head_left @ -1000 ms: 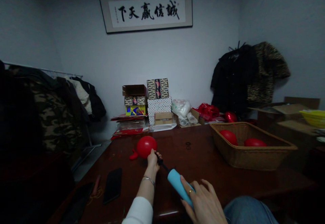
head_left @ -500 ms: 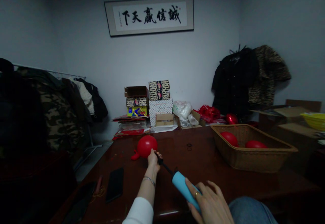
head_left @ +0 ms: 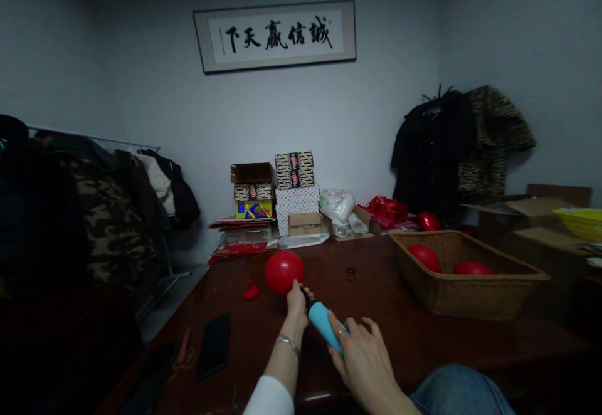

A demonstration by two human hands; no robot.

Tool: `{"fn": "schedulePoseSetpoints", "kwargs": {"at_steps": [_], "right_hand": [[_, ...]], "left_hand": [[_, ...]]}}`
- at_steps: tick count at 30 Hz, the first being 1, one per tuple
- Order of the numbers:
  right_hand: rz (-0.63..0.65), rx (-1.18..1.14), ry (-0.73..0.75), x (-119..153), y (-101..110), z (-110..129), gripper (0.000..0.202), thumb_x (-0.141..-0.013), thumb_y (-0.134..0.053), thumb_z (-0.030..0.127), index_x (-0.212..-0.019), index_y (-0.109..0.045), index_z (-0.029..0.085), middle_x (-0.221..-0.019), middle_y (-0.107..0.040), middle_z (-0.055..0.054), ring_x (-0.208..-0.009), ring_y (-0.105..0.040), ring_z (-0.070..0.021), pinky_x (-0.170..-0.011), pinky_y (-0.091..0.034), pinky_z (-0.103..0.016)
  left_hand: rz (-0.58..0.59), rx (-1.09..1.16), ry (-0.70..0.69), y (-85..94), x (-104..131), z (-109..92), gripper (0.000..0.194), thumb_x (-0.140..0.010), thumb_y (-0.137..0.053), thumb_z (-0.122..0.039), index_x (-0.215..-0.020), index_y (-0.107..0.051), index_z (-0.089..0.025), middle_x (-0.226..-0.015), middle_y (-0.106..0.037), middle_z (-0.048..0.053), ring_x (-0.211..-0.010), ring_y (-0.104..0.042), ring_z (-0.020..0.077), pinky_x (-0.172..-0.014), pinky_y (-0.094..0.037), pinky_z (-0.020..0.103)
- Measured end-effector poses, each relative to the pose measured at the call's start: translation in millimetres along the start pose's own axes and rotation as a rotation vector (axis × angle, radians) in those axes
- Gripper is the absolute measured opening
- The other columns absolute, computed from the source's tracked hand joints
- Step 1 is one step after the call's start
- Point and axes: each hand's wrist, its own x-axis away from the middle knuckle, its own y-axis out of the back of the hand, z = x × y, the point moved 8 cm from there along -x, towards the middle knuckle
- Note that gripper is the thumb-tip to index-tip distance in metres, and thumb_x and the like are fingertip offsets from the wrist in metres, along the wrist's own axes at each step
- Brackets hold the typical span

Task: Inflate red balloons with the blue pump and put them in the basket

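A round, inflated red balloon [head_left: 285,273] sits at the front end of a light-blue hand balloon pump [head_left: 325,326]. My left hand [head_left: 297,305] is closed around the balloon's neck where it meets the pump's black front end; the fingers hide the joint. My right hand [head_left: 364,355] grips the blue barrel, its thumb and a ringed finger along the side, other fingers partly lifted. The pump's barrel is close against my left hand, with little of the black rod showing. Left of the balloon, a limp red balloon [head_left: 251,289] lies on the table.
The brown table [head_left: 357,365] carries a wicker basket [head_left: 470,296] with red balloons inside, at the right. A black phone [head_left: 213,346] lies at the left. Stacked boxes [head_left: 297,205] and plastic bags [head_left: 337,205] stand at the back. Two dark rings [head_left: 350,274] lie mid-table.
My right hand has pushed the blue barrel up and left toward my left hand, covering the black rod. The balloon and left hand have shifted slightly right.
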Motion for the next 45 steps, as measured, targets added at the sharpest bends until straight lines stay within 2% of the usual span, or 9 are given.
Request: {"fn": "schedulePoseSetpoints", "kwargs": {"at_steps": [14,20,26,32,38,45], "right_hand": [[-0.018,-0.012,0.031,7,-4,8,0.054,-0.08,-0.057,0.027,-0.132,-0.045,0.026,-0.091,-0.064,-0.005,-0.085,-0.059,-0.0201,-0.094,-0.027,-0.041],[-0.027,-0.037,0.075,27,-9,-3,0.057,-0.077,-0.059,0.027,-0.132,-0.044,0.029,-0.09,-0.064,-0.002,-0.082,-0.061,-0.0185,-0.095,-0.025,-0.04],[-0.118,0.018,0.152,49,-8,-12,0.065,-0.071,-0.062,0.025,-0.133,-0.041,0.029,-0.086,-0.063,0.0,-0.075,-0.061,-0.0181,-0.092,-0.025,-0.042],[-0.176,0.042,0.169,54,1,-15,0.064,-0.07,-0.06,0.026,-0.131,-0.042,0.027,-0.083,-0.063,0.0,-0.071,-0.06,-0.0176,-0.092,-0.025,-0.042],[-0.146,0.018,0.14,42,10,-14,0.058,-0.074,-0.057,0.025,-0.131,-0.045,0.027,-0.085,-0.064,-0.001,-0.074,-0.06,-0.0172,-0.092,-0.025,-0.041],[-0.041,-0.013,0.06,14,5,-4,0.051,-0.079,-0.054,0.024,-0.13,-0.048,0.026,-0.088,-0.064,-0.003,-0.08,-0.061,-0.0176,-0.094,-0.025,-0.041]], "left_hand": [[-0.059,-0.018,-0.052,15.1,-5,-12,0.025,-0.091,-0.042,-0.031,-0.07,-0.04,-0.019,-0.047,-0.04,-0.006,-0.033,-0.038,0.0067,-0.036,-0.029,0.017],[-0.074,-0.004,-0.099,30.7,-19,-22,0.023,-0.091,-0.042,-0.03,-0.071,-0.041,-0.019,-0.047,-0.039,-0.006,-0.033,-0.038,0.0069,-0.035,-0.028,0.017],[-0.047,0.026,-0.111,38.0,-27,-37,0.025,-0.089,-0.047,-0.036,-0.071,-0.04,-0.019,-0.048,-0.039,-0.007,-0.033,-0.039,0.007,-0.036,-0.03,0.017],[-0.057,0.035,-0.119,30.9,-22,-41,0.026,-0.089,-0.046,-0.037,-0.071,-0.04,-0.019,-0.048,-0.039,-0.007,-0.034,-0.038,0.0063,-0.036,-0.029,0.016],[-0.02,0.018,-0.137,14.8,-14,-46,0.025,-0.09,-0.044,-0.035,-0.071,-0.04,-0.019,-0.049,-0.041,-0.006,-0.034,-0.04,0.0065,-0.036,-0.028,0.016],[-0.023,-0.01,-0.104,6.0,-4,-27,0.026,-0.092,-0.041,-0.035,-0.071,-0.04,-0.019,-0.048,-0.041,-0.006,-0.034,-0.039,0.0064,-0.036,-0.028,0.016]]}}
